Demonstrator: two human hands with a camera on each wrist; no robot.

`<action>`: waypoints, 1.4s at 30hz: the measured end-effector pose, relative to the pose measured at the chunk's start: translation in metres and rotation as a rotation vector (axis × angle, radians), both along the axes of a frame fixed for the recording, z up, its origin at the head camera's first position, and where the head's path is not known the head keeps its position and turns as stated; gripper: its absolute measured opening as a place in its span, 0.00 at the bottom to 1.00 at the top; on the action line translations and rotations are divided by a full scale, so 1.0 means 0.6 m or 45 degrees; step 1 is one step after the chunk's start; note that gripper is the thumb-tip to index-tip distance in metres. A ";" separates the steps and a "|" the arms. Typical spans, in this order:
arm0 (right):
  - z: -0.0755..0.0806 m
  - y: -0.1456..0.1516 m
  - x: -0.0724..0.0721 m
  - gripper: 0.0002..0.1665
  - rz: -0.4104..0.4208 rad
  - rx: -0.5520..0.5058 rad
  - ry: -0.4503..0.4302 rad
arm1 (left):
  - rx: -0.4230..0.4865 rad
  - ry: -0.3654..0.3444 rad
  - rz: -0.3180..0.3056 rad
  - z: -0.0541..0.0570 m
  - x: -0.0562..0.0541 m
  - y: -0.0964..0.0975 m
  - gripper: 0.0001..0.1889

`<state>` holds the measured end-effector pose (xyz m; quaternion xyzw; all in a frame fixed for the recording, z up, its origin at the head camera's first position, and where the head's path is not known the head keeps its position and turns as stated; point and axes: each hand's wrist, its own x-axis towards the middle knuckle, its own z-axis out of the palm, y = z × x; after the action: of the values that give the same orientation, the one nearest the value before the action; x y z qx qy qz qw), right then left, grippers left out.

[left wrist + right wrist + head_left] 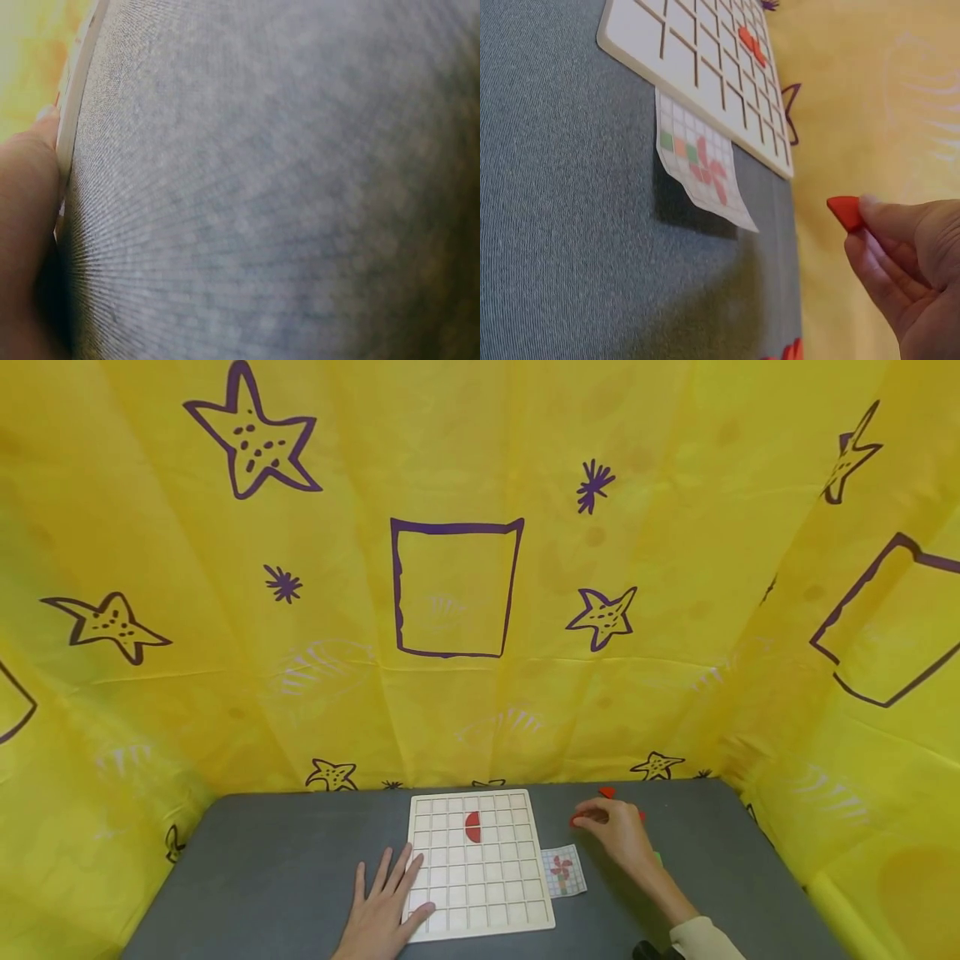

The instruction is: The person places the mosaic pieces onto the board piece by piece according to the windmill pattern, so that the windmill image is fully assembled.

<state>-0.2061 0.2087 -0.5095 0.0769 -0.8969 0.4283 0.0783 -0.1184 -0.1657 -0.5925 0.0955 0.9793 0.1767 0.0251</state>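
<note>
My left hand [377,910] rests with spread, straight fingers on the left edge of a pale gridded board [480,893]. In the left wrist view, the thumb [26,180] lies along the board's rim. Two red quarter-round pieces [472,835] sit in neighbouring cells in the upper middle of the grid. To the right of the board, my right hand [618,835] pinches a red quarter-round piece [844,212] between thumb and fingers, raised above the table. A paper pattern card [566,868] with a red pinwheel drawing pokes out from beside the board's right edge.
Beyond the right hand lies a red piece [607,792], with more red partly hidden behind the hand. A green piece [657,857] shows beside the right wrist. The grey tabletop [270,868] meets a yellow patterned curtain [465,718] at the back and sides.
</note>
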 end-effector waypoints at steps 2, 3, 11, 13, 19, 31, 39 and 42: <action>-0.001 -0.004 0.000 0.07 0.007 0.006 -0.010 | 0.002 0.001 0.000 0.000 0.000 0.000 0.43; -0.001 -0.005 -0.001 0.07 0.009 0.009 -0.015 | 0.006 0.001 0.000 0.001 0.000 0.001 0.43; -0.002 -0.022 -0.009 0.08 0.017 0.006 -0.031 | 0.028 0.007 0.002 0.003 0.001 0.000 0.42; -0.004 -0.029 -0.015 0.08 0.034 0.012 -0.029 | 0.031 0.013 0.004 0.003 0.001 0.000 0.42; -0.011 -0.050 -0.030 0.08 0.098 -0.010 -0.023 | 0.029 0.004 0.012 0.003 0.002 0.000 0.42; -0.019 -0.086 -0.038 0.07 0.125 -0.083 -0.051 | 0.029 0.000 0.008 0.005 0.001 0.003 0.42; -0.022 -0.106 -0.047 0.08 0.123 -0.043 -0.060 | 0.024 0.005 0.004 0.010 0.003 0.005 0.41; -0.023 -0.115 -0.051 0.08 0.161 -0.038 -0.093 | 0.041 0.030 -0.001 0.008 0.004 0.004 0.41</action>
<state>-0.2367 0.1397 -0.5232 0.1166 -0.8860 0.4483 0.0194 -0.1160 -0.1636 -0.5876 0.0982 0.9765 0.1914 0.0122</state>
